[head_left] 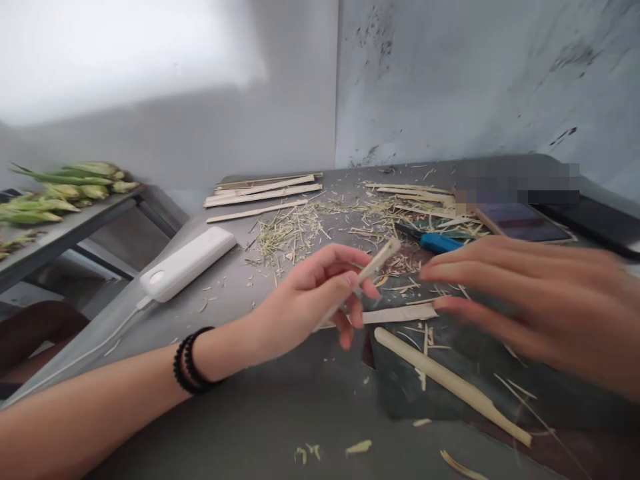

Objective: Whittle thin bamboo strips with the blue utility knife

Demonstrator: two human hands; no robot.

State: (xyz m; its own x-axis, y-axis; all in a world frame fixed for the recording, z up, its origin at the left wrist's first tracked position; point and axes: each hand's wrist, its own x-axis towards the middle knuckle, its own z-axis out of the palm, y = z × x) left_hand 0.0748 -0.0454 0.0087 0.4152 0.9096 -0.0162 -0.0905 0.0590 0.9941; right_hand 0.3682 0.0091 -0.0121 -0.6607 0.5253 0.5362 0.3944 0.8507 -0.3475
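My left hand [325, 287], with black beads on its wrist, pinches a thin pale wooden strip [377, 263] between thumb and fingers, its far end pointing up and to the right. Over the right side of the table hovers my right hand [540, 303], blurred, fingers stretched out and holding nothing visible. A flat pale strip [400, 314] lies below the hands, one end near my right fingertips; I cannot tell if they touch. Closer to me rests a longer, rounded pale stick [450, 380]. A blue-handled cutter [440, 243] lies just beyond my right hand, its handle partly covered.
Pale strips [265, 195] and piles of thin shavings [287, 233] cover the back of the grey table. A white power bank [187, 263] with a cable sits left. Phones [525, 222] lie at the back right. Ears of corn [65, 190] rest on another table.
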